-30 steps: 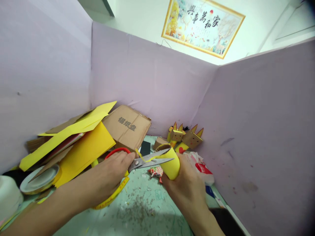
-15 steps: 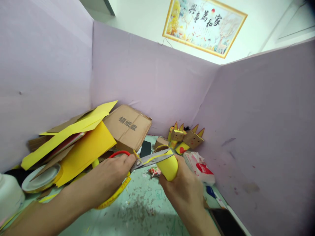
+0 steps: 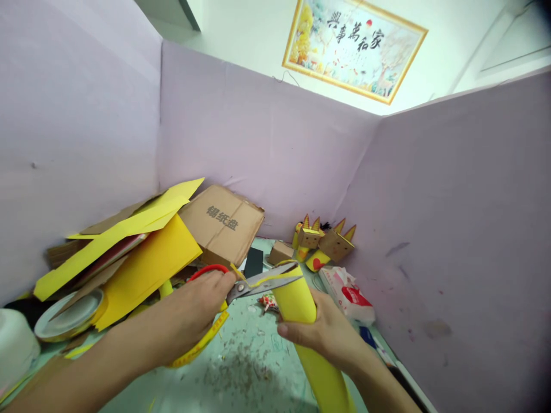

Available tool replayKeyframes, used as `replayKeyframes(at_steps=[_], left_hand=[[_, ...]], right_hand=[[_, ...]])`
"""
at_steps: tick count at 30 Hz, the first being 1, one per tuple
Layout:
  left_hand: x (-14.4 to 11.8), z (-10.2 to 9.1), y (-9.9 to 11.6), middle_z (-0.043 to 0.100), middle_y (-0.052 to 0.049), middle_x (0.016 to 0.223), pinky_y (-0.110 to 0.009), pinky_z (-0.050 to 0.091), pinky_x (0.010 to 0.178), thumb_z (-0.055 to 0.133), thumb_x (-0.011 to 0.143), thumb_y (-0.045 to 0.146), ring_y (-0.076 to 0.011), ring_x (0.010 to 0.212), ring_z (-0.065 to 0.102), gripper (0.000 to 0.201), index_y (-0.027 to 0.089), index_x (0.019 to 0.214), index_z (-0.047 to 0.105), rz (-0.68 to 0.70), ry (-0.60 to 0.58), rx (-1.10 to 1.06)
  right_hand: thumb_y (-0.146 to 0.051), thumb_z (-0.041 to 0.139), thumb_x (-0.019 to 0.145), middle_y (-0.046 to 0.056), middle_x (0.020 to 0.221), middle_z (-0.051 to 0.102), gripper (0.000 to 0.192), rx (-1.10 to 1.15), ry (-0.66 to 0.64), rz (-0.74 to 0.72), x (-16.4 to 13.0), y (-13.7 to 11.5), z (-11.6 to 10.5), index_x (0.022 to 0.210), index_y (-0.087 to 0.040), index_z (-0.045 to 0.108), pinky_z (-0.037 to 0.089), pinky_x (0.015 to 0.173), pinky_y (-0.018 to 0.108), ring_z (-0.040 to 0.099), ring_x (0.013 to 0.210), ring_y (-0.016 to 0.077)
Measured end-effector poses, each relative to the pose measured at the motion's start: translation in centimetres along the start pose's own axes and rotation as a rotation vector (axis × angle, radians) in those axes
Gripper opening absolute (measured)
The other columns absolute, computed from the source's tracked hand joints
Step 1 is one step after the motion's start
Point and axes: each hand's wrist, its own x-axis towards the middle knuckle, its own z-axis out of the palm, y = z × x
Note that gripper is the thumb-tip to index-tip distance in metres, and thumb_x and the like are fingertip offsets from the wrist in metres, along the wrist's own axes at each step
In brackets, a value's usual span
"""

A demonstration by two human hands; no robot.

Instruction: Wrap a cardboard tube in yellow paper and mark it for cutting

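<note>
My left hand (image 3: 202, 304) is closed round the red handles of a pair of scissors (image 3: 242, 288). Their metal blades point right and lie at the top rim of a long yellow tube (image 3: 297, 301). A thin yellow strip runs along the blades from that rim. My right hand (image 3: 331, 332) grips the tube below its top end, with the thumb across its front. The tube's lower part stretches down past the bottom of the view. A yellow band with dark marks (image 3: 202, 347) shows just under my left wrist.
Yellow sheets (image 3: 148, 267) and a brown cardboard box (image 3: 224, 223) are piled at the left. Cardboard figures with pointed ears (image 3: 336, 244) stand at the back right, near a tissue pack (image 3: 348, 295). A tape roll (image 3: 71, 315) lies far left. Purple panels (image 3: 267, 149) enclose the table.
My right hand's grip on the tube has changed, and the thumb now shows across the front. More of the tube is visible below the hand. The scissors stay at the rim.
</note>
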Motion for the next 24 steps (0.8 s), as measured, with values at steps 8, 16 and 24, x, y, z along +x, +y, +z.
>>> replayKeyframes(at_steps=[8,16,24], left_hand=[[-0.1,-0.5,0.4,0.055,-0.002,0.093,-0.03,0.042,0.072,0.031,0.081,0.007,-0.0184,0.085,0.054,0.028,0.021,0.099,0.048,-0.044,0.021,-0.023],[-0.1,-1.2,0.6,0.056,-0.003,0.087,-0.028,0.039,0.063,0.031,0.079,0.005,-0.0174,0.075,0.055,0.026,0.019,0.094,0.047,-0.006,-0.006,0.053],[0.0,-1.2,0.2,0.059,-0.003,0.085,-0.025,0.04,0.061,0.032,0.076,0.003,-0.0159,0.072,0.057,0.029,0.019,0.093,0.048,0.021,-0.028,0.111]], right_hand=[[-0.019,0.064,0.066,-0.005,0.068,0.056,0.02,-0.131,0.205,-0.069,-0.3,-1.0,1.4,0.082,-0.021,0.053,0.04,0.051,0.023,0.05,0.058,0.0112],[-0.018,0.062,0.065,-0.004,0.067,0.056,0.018,-0.156,0.208,-0.038,-0.5,-1.2,1.4,0.081,-0.02,0.053,0.04,0.051,0.023,0.05,0.058,0.0113],[-0.018,0.063,0.065,-0.004,0.067,0.057,0.018,-0.161,0.207,-0.035,-0.6,-1.2,1.3,0.081,-0.02,0.054,0.04,0.05,0.023,0.051,0.057,0.0117]])
